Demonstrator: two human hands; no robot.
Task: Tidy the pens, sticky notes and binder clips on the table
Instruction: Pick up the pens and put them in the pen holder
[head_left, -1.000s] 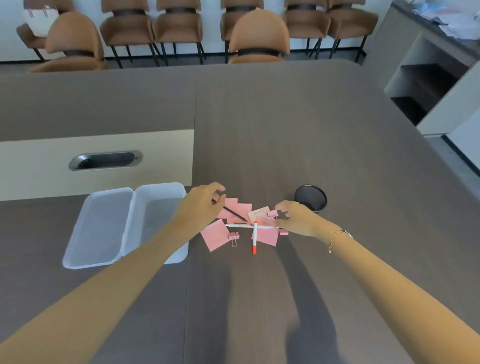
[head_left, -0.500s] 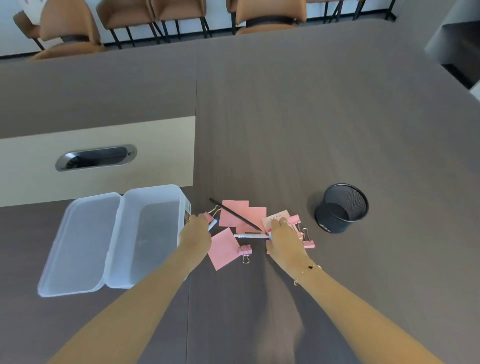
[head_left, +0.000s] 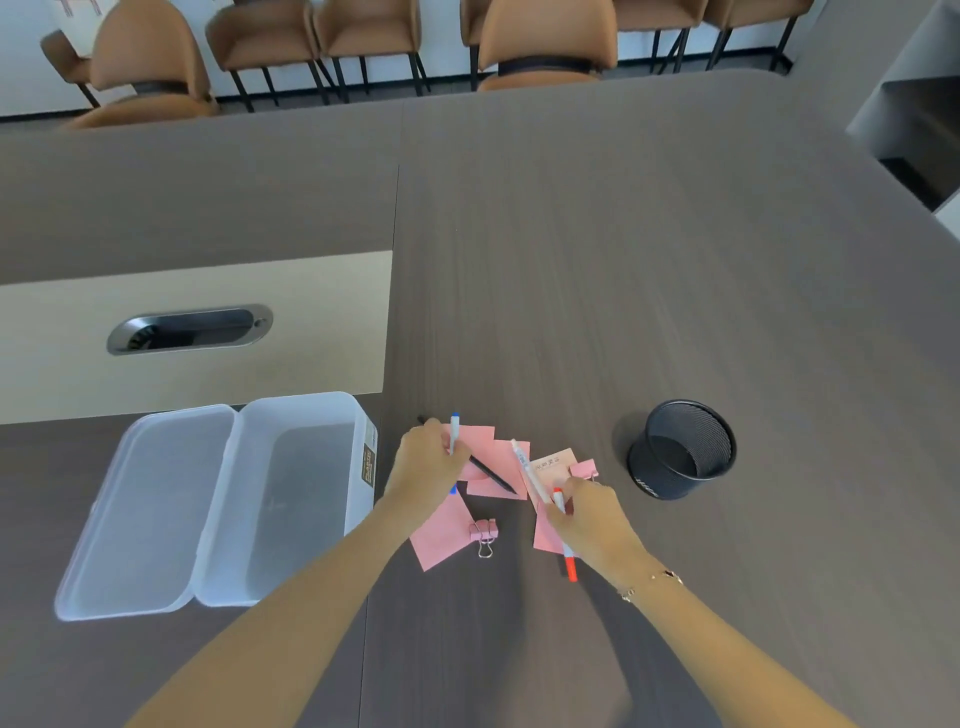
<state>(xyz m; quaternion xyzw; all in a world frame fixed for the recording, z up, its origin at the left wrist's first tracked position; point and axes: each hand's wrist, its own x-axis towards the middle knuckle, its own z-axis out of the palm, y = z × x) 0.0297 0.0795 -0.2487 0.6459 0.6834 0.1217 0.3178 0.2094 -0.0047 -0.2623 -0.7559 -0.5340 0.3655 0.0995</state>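
Fingers, left hand (head_left: 427, 467): closed round blue-capped pen (head_left: 454, 432), upright, at 9 o'clock of the pile.
Storage box (head_left: 291, 499): open on worktop (head_left: 571, 260), further toward 9 o'clock.
Black pen (head_left: 488, 470): flat on sticky notes (head_left: 480, 439); a passing hand could roll it.
Binder clip (head_left: 484, 532): 6 o'clock, pinching a note; may drag it.
Fingers, right hand (head_left: 597, 519): closed on two pens, white pen (head_left: 527, 470) and red-tipped pen (head_left: 568, 558), crossed; likely slip.
Pen cup (head_left: 680, 449): 3 o'clock, light, could tip.
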